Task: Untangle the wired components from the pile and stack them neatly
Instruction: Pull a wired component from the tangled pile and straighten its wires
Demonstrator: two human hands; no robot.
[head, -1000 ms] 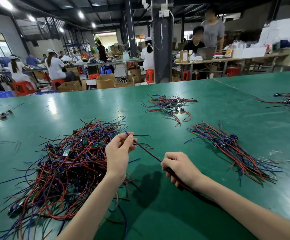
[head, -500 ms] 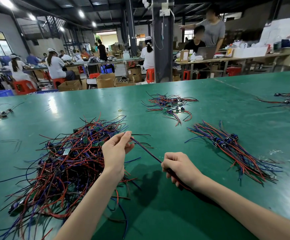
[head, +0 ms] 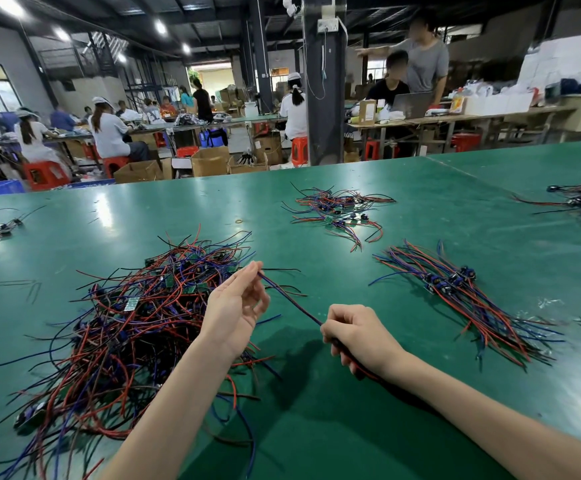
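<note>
Green bench (head: 403, 209): R grip (head: 360, 337) fisted round wire (head: 292, 304), L grip (head: 235, 306) palm-up, loosely spread at its tip.

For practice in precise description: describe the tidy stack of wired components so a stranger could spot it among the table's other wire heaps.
Start at the green table. To the right of the person's right hand lies the tidy stack. Unlike the tangled pile at left and the loose scatter farther back, its red and blue wires run side by side.
</note>
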